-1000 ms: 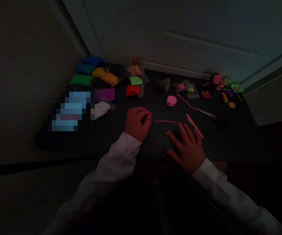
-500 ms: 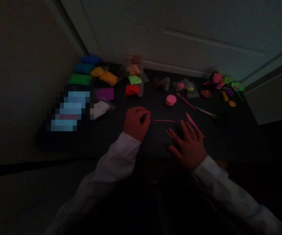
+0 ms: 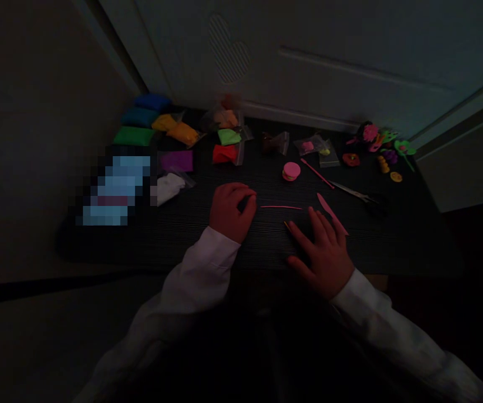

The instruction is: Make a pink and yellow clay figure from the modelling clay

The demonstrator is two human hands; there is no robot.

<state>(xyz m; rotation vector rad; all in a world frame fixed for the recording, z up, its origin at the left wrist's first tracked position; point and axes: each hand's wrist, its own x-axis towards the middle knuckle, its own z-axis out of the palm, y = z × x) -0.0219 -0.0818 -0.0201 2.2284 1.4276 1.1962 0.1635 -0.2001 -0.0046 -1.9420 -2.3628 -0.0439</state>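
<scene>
My left hand [image 3: 233, 212] rests on the dark table, fingers curled and thumb tip close to the forefinger; anything in the pinch is hidden. Just right of it lies a thin pink strand [image 3: 281, 207], apparently of modelling clay. My right hand [image 3: 325, 254] lies palm down with fingers spread. Under its forefinger a small yellow strip [image 3: 285, 224] pokes out, the rest covered. Beside that hand's fingers is a pink plastic knife [image 3: 329, 210]. A pink round clay sandwich shape [image 3: 291, 171] and a pink stick tool [image 3: 317, 173] sit farther back.
Scissors [image 3: 354, 192] lie at the right, with small clay flowers [image 3: 370, 132] behind them. Colourful clay packets, such as a purple one [image 3: 177, 161] and a red one [image 3: 225, 154], line the back left. A blurred-out lit screen [image 3: 115, 190] is at the left. A white panel [image 3: 329, 84] rises behind the table.
The view has shifted slightly. My right forefinger now covers more of the yellow strip. My left hand keeps its curled pose, and the pink strand stays in place.
</scene>
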